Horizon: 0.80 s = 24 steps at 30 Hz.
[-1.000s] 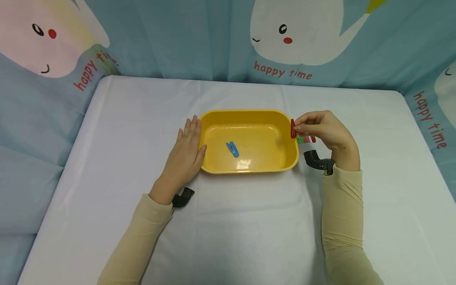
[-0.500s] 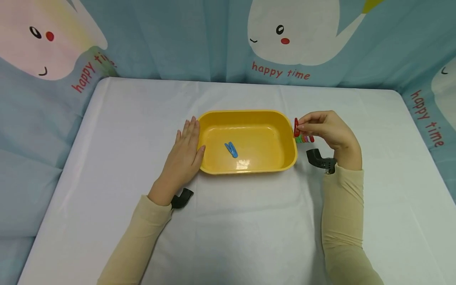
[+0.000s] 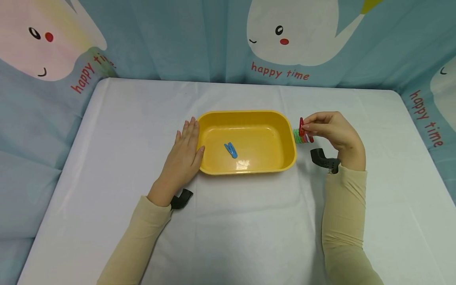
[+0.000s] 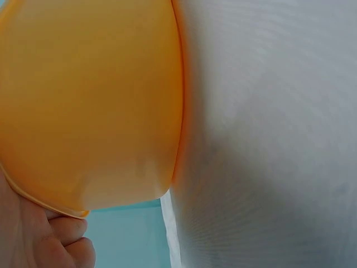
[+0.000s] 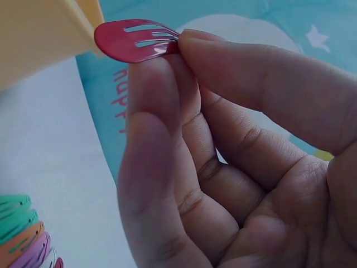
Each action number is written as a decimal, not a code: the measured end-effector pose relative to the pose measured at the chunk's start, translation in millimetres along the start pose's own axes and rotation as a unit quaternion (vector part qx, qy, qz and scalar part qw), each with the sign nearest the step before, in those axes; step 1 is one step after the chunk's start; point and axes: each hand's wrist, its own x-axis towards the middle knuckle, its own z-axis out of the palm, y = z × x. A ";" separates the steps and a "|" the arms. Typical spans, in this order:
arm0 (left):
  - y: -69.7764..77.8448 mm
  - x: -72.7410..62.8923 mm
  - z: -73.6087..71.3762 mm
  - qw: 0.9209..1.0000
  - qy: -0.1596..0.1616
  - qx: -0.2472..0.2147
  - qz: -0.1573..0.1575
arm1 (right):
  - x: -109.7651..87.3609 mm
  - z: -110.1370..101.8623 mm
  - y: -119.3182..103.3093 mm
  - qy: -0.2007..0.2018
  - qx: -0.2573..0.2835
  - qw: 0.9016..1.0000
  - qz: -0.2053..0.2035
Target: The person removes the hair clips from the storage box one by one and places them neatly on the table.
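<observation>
"Rightward: the right hand (image 3: 331, 128) has moved away from the yellow, round-cornered plastic tub (image 3: 260, 142). 1 second ago its glossy red, teardrop-shaped hair clip (image 5: 125, 43) met the tub's right rim in the head view; now a gap shows between them."

"How is the clip held?"

"Pinched at its narrow end between thumb and fingertips, with the slotted broad end sticking out. From the head camera it overlaps the row of small, multicoloured hair clips (image 5: 23, 240) just right of the tub."

"Which colours are in that row?"

"2 green, then orange, purple, white and red, lying side by side on the white-cloth-covered bench (image 3: 249, 229)."

"And the left hand (image 3: 181, 154)?"

"Fingers straight, laid along the tub's left end. The left wrist camera shows fingertips at the rim. It has stayed there since the earlier frame."

"Anything inside the tub?"

"Slim blue hair clip pieces (image 3: 232, 150) in a V, left of the middle, on the floor of it. I cannot tell whether that is 1 clip or 2."

"What else is around?"

"Beige sleeves (image 3: 345, 209) on both arms, a black curved wrist mount (image 3: 323, 159) under each wrist, and behind the bench a blue fabric curtain (image 3: 185, 39) printed with pale whales and 'happy time'."
</observation>
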 end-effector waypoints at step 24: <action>-0.3 -0.3 0.4 1.000 0.003 -0.004 0.003 | -0.6 -14.9 14.0 0.047 0.040 0.997 0.036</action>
